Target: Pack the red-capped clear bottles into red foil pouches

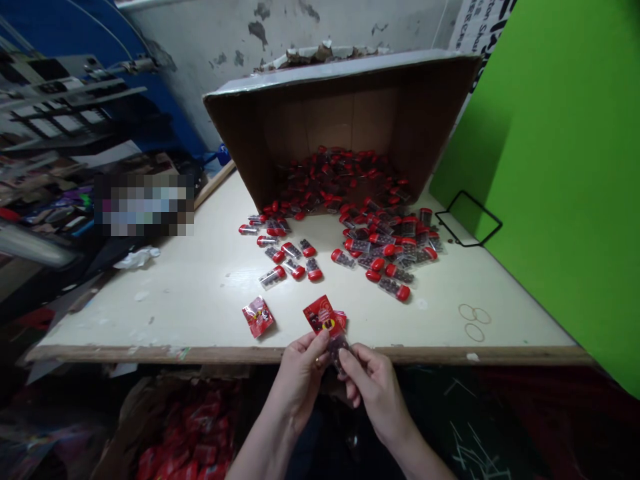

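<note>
Over the table's front edge: left hand (299, 380) and right hand (376, 400), close together, both pinching one red-printed packet (321, 316); red-capped plastic tubes (380, 247) lie heaped beyond on the table (150, 313).

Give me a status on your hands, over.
Left hand, right hand: both on red packet, clear tube at its lower end. Loose red-capped tubes ahead, spilling from tipped carton.

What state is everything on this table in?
Cardboard box: tipped on its side, open toward the person.
Red-capped tubes: spilled in a loose heap.
Red foil packet: held up, pinched by left hand and right hand.
Second red packet: lying flat on the table.
Rubber bands: lying loose.
</note>
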### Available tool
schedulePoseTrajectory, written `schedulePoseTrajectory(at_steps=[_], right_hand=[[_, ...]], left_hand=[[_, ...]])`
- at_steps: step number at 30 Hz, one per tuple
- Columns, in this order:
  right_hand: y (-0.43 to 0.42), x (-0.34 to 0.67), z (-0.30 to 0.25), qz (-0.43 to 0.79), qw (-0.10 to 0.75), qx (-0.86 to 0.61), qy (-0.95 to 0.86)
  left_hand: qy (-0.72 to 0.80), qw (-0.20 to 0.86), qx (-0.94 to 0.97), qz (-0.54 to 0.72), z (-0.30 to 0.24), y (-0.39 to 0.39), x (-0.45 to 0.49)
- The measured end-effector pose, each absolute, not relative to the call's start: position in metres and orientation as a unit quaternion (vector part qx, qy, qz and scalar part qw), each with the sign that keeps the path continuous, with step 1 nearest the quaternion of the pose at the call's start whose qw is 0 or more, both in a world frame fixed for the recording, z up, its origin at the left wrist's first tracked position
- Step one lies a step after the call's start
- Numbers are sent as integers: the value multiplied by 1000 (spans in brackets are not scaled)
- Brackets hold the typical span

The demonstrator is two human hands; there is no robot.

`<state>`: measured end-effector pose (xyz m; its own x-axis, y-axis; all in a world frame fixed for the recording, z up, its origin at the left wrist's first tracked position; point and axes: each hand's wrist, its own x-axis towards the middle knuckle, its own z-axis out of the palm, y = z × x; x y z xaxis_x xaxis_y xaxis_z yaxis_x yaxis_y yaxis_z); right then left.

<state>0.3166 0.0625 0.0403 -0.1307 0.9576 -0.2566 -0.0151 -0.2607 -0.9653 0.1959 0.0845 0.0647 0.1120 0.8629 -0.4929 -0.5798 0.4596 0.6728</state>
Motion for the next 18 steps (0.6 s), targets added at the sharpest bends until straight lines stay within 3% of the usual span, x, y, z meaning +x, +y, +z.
schedulePoseTrajectory(at_steps=[4,11,18], right_hand=[[64,318,46,474,391,-557,-559],[68,320,54,406,395,-544,-620],[62,320,56,491,389,-531,-570]], left_hand=[[454,718,173,499,67,86,193],[454,721,173,495,68,83,193],[426,748,172,479,71,80,190]])
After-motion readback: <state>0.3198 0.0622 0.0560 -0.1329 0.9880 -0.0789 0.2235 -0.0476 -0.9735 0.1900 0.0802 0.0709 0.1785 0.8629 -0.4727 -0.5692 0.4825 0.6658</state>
